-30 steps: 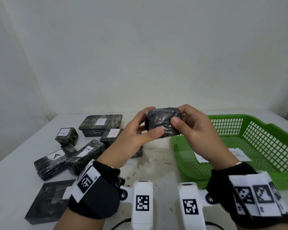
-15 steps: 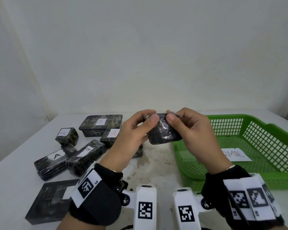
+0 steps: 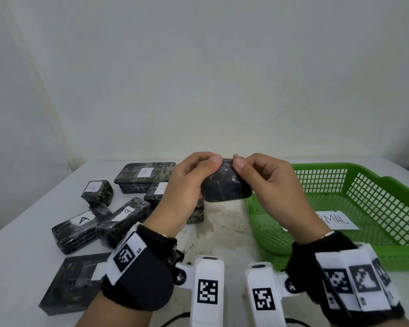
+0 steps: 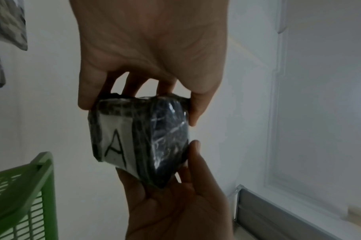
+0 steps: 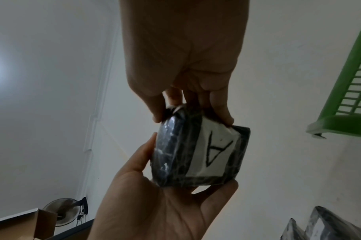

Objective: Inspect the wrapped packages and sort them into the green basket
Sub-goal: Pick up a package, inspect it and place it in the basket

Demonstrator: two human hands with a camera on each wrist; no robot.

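We had both hands on one small wrapped package [image 3: 226, 185], lifted off the table [image 3: 224, 234] near the centre of the head view, just left of the green basket [image 3: 387, 253]. Our left hand [image 3: 187, 185] pinched its left end, thumb on top and fingers curled behind; our right hand [image 3: 269, 185] pinched the right end the same way. Neither hand was free or slack.

We judged the two-handed pinch at the ends served the inspection: it left the broad faces uncovered and let us tip the package. From the head view a plain, dark, glossy face was turned toward us. The labelled face pointed down and away, which was why only the wrist cameras caught it.

The package was a squat block with rounded corners, wrapped in dark film with pale, marbled streaks and shiny creases. In the left wrist view its white label [image 4: 116, 139] carried a hand-drawn letter A, held under the wrapping; the right wrist view showed the same label [image 5: 214, 151]. We saw no tear in the film, though the faces under the fingers were hidden.

The basket, at the right of the head view, held only a paper slip [image 3: 338, 219]. Other packages [image 3: 123, 218] lay at the lower left.
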